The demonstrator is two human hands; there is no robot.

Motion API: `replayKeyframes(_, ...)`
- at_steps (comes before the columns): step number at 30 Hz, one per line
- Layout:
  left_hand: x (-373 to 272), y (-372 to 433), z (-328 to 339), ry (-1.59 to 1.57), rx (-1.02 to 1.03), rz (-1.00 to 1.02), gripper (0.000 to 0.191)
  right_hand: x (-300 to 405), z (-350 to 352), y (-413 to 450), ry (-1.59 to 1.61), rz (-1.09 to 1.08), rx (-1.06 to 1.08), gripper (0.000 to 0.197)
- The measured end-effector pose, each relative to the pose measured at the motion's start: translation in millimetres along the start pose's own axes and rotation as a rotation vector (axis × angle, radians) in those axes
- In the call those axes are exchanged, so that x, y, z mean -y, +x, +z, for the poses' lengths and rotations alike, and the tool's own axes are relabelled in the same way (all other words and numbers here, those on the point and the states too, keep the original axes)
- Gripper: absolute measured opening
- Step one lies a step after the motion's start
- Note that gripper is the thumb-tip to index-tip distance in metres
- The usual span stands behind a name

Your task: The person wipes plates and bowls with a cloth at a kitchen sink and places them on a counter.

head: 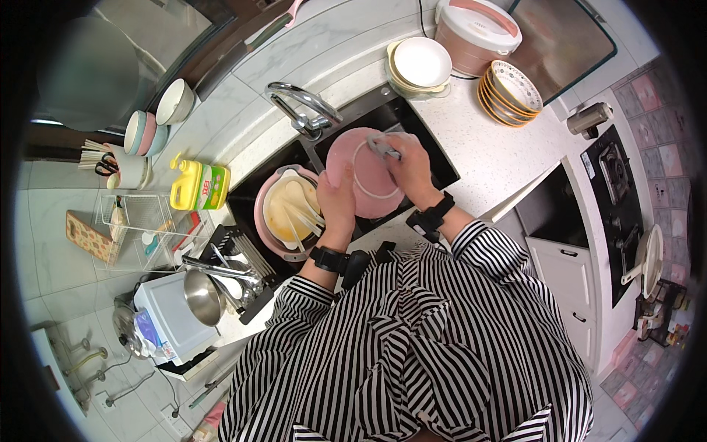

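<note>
My left hand (338,207) grips the near left edge of a pink bowl (364,171), which is tilted with its ringed underside towards me above the right basin of the black sink (442,160). Against that underside, my right hand (410,166) presses a grey cloth or scrubber (382,146). In the left basin a pink basin (264,237) holds a cream bowl (276,212) with yellowish liquid, a spoon and chopsticks. The chrome faucet (306,105) stands behind the pink bowl; whether water runs cannot be seen.
Stacked white bowls (422,62) and orange-rimmed bowls (511,91) stand on the right counter beside a pink cooker (472,38). On the left are a yellow detergent bottle (200,185), a wire rack (149,221), a utensil drainer (237,265) and a steel bowl (204,297). A gas stove (616,221) lies far right.
</note>
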State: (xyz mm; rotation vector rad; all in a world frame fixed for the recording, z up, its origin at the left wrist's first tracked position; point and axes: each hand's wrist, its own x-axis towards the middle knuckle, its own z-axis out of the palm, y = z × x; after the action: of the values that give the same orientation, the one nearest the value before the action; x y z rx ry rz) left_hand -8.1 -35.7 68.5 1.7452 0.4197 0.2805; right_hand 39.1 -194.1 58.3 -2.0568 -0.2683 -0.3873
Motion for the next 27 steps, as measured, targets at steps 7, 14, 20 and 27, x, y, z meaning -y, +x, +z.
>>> replayKeyframes(7, -12, 6, 0, -0.193, -0.033, -0.108, 0.03, 43, 7, -17, 0.185, -0.031, 0.161, 0.034)
replayKeyframes(14, -12, 17, -20, -0.253, -0.043, -0.06, 0.026, 10, -24, -31, 0.13, -0.168, 0.327, 0.045)
replayKeyframes(20, -5, 11, -12, -0.309, -0.004, -0.123, 0.027, -5, -16, -25, 0.073, -0.041, 0.168, 0.047)
replayKeyframes(27, 0, 7, -8, -0.192, 0.024, -0.116, 0.029, 25, 9, -30, 0.115, -0.131, 0.221, 0.042)
